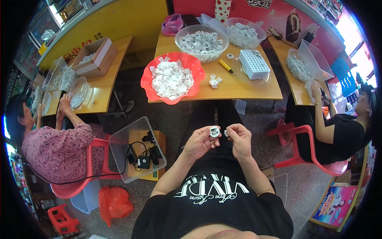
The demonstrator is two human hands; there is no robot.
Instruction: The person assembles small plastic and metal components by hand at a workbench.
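Over my lap, my left hand (197, 142) is closed around a small round white plastic part (215, 132), whose open face shows a dark and metallic inside. Just to its right, my right hand (240, 139) pinches a small white piece (226, 133), apart from the round part. The piece is too small to make out its kind. On the table ahead stands a red wavy-rimmed bowl (148, 84) heaped with white scraps (173, 77). A little pile of white scraps (215, 81) and a yellow-handled screwdriver (225, 66) lie to the right of the bowl.
Two clear bowls (180, 31) (262, 35) of round white parts and a stack of white trays (254, 63) stand farther back. A clear bin (119, 159) with black adapters sits at my left. Co-workers sit at tables on both sides, on red chairs (296, 137).
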